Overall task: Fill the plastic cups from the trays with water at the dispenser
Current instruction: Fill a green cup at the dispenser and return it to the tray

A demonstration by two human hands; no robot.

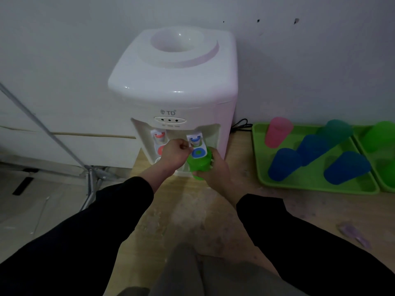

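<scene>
A person in black sleeves works at a glossy white plastic tabletop water dispenser (171,82) set against a plain grey wall. The right hand (213,167) is wrapped around a translucent green plastic cup (197,165), holding it upright directly beneath the blue-capped tap (195,143). The left hand (174,153), fingers curled, pinches the white lever (190,144) of that tap and partly hides the red-capped tap (159,136) beside it.

To the right, on the scuffed pale wooden surface (181,210), a bright green plastic tray (314,182) carries upturned tapered cups: a pink cup (277,132), a teal cup (335,130) and three blue cups (283,164). A second green tray (382,184) touches its far side, with green cups (382,135) cut off by the frame edge. A black cable (241,124) loops behind the dispenser. A small purple object (354,233), too blurred to identify, lies nearer the person. Grey metal stand legs (89,171) splay at left.
</scene>
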